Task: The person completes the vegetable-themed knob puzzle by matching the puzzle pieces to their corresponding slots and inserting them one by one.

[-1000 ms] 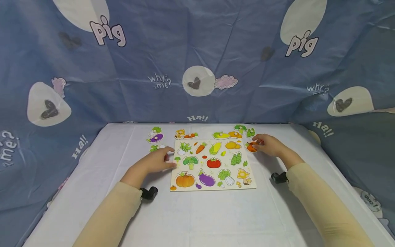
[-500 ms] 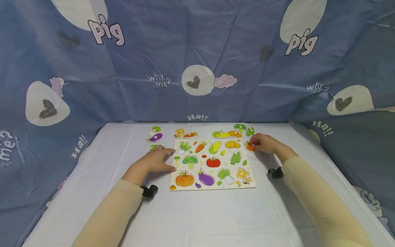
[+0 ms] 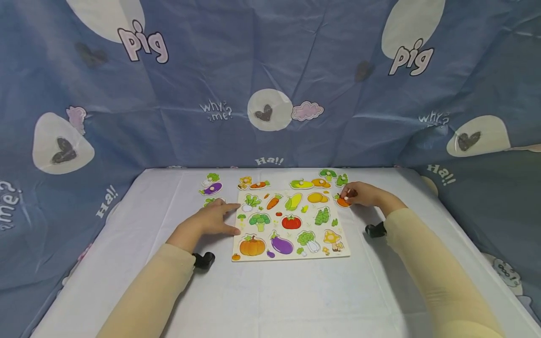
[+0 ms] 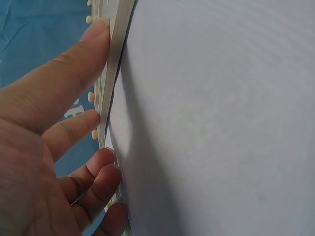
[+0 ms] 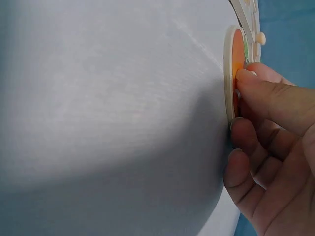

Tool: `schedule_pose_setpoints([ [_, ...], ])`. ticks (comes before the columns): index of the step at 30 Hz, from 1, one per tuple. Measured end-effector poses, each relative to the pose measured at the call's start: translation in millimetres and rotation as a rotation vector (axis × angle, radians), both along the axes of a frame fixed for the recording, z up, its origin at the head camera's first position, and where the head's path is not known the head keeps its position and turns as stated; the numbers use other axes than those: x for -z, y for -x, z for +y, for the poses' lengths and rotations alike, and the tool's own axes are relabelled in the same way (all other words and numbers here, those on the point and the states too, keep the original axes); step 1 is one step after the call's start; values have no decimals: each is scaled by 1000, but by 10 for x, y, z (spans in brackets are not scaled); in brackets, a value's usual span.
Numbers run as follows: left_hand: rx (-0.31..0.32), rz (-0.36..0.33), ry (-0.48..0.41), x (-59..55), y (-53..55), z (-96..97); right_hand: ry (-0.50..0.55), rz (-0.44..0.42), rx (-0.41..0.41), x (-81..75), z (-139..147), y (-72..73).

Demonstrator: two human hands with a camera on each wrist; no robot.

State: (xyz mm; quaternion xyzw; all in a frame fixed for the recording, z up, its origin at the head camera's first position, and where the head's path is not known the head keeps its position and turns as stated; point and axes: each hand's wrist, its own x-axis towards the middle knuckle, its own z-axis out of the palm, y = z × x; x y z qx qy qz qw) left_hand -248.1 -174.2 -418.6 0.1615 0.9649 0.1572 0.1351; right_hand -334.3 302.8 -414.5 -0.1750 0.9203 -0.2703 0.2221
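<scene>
Right of two hands (image 3: 365,193) shifted slightly leftward, pinching one orange piece (image 3: 341,201).

Three cameras look at one table (image 3: 270,295)

The head camera sits up high and looks forward and down. It is far enough back to see the left hand (image 3: 213,219), the right hand (image 3: 362,194), the board (image 3: 309,220) and the blue cloth (image 3: 211,70) behind. The left wrist camera (image 3: 204,260) is low and very close, looking past the left hand at the board's edge. The right wrist camera (image 3: 375,229) looks closely at the right hand and the orange piece (image 3: 340,202), seen from the side. All three views share the table and cloth.
</scene>
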Motion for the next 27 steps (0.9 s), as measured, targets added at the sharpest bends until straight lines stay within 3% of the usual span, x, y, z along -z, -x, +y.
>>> schedule_pose_setpoints([
  [7,6,-5,6,7,8,-8,-12,-4,15,16,15,43],
  [17,8,-20,0,28,41,-14,-36,27,34,-24,86,-7],
  [27,2,-20,-7,23,34,-17,-34,38,43,-129,123,-188],
])
